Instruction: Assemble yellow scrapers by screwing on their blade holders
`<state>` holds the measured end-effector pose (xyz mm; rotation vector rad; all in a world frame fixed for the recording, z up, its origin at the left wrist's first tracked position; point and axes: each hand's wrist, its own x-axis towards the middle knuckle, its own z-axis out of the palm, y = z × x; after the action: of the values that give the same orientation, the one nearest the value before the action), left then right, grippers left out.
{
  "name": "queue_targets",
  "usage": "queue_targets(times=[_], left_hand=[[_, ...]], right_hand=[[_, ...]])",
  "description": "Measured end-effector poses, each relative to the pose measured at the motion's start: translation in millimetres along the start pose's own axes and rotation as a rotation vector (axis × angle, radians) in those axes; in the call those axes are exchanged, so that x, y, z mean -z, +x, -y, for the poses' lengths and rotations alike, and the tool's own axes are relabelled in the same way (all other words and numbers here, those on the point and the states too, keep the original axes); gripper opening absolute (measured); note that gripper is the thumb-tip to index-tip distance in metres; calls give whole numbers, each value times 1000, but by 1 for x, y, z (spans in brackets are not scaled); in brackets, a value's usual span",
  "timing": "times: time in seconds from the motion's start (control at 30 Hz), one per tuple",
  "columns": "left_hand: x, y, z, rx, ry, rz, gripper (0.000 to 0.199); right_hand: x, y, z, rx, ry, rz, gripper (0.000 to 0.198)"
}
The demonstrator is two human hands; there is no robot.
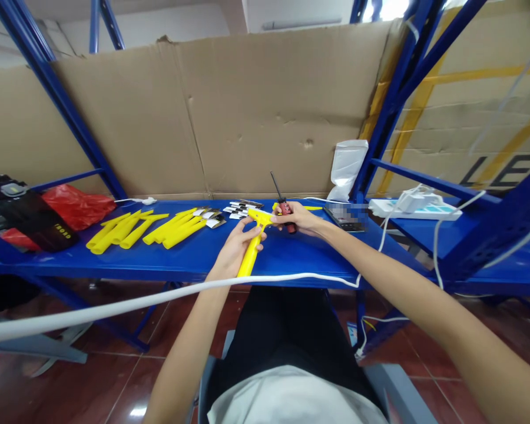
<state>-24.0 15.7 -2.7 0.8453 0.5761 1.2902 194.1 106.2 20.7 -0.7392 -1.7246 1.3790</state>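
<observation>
- Our left hand (237,240) curls round the yellow T-shaped plastic-looking tool (248,260), below its crosshead: a sound hold; we judge it light, stiff, slightly slick.
- Our right hand (301,218), beside it, grips a red-handled, dark-shafted screwdriver (286,208).

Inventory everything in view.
T-piece: 1, yellow, held, centre
Screwdriver: 1, red handle, held, centre
Loose T-pieces: about 3, yellow, left
White-ended pieces: about 3, yellow, left of centre
Small parts: several, white and dark, centre
Part-hidden piece: 1, yellow, centre right
Flat device: 1, dark, right
Pouch: 1, white, back right
Plastic bag: 1, red, left
Container: 1, black, far left
Power strip: 1, white, right
Cables: several, white, front, right
Table: 1, blue, middle
Frame posts: several, blue, sides
Cardboard: sheets, brown, behind
Chair: 1, grey, below
Trousers: black, bottom
Shirt: whitish, bottom
Left hand: 1, bare, on T-piece
Right hand: 1, bare, on screwdriver
</observation>
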Motion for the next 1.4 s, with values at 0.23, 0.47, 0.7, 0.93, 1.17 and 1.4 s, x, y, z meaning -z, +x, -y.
queue_targets(times=[0.23,0.47,0.7,0.93,1.17,1.4], left_hand=[[-1,-1,-10,-30,-142,-2,49],[-9,-12,-18,-107,-299,-65,41],[-8,-13,-15,-189,-279,51,48],[-8,-18,-15,-214,-265,121,41],[-14,-26,-17,-223,-194,132,58],[-15,-24,-16,-226,-191,140,62]], right_hand=[[1,9,-8,66,-136,-113,60],[26,20,-31,118,-419,-186,48],[27,23,-41,156,-620,-89,26],[24,25,-39,142,-793,-89,21],[20,23,-35,147,-962,-123,21],[23,23,-34,146,-962,-100,21]])
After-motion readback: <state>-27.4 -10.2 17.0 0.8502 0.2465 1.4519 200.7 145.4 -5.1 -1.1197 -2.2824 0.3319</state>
